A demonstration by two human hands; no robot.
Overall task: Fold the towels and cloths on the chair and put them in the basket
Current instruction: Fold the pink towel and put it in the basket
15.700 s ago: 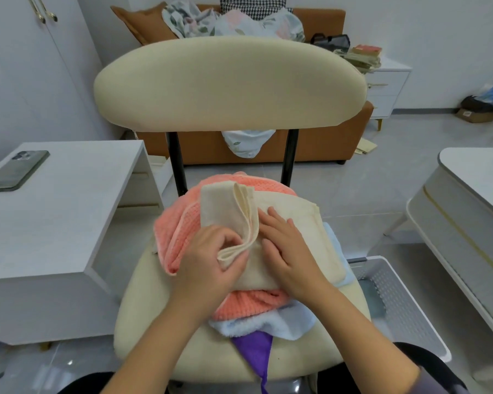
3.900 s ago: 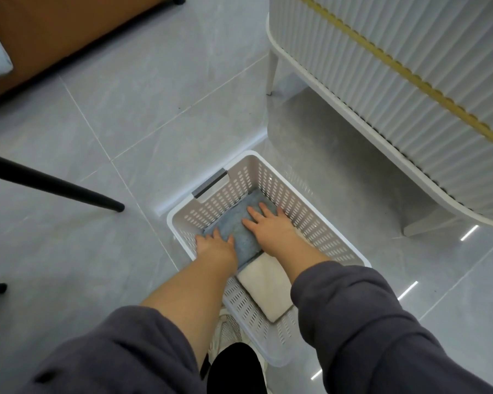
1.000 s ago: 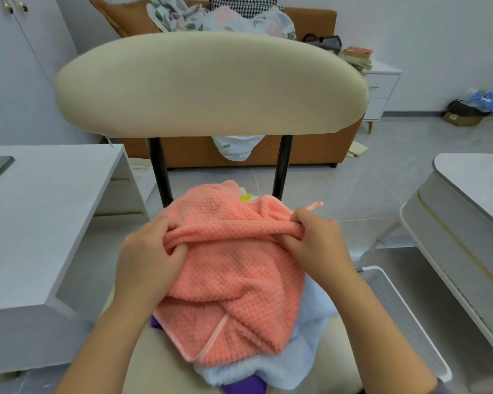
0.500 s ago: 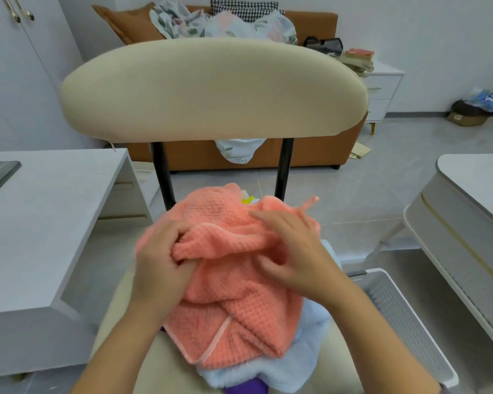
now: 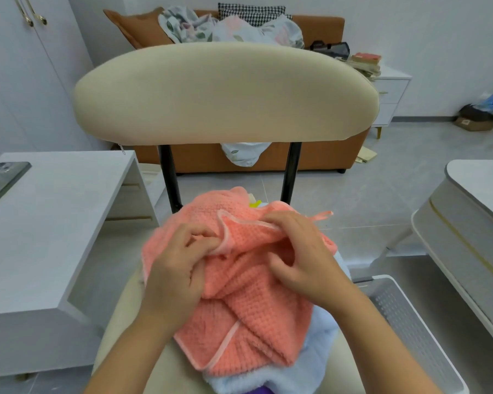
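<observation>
Now both hands [image 5: 180, 268] pinch the coral towel's [image 5: 239, 294] hem on the chair [image 5: 225, 92].

Towel pile [image 5: 248, 297] on chair [image 5: 225, 92] seat, before the backrest. Both hands on top: left hand [image 5: 177, 268] left, right hand [image 5: 305, 260] right. Basket [image 5: 419, 331] on floor, right of seat. Table [image 5: 54, 223] left, phone [image 5: 3, 180] on it. Sofa [image 5: 325, 27] behind chair.
</observation>
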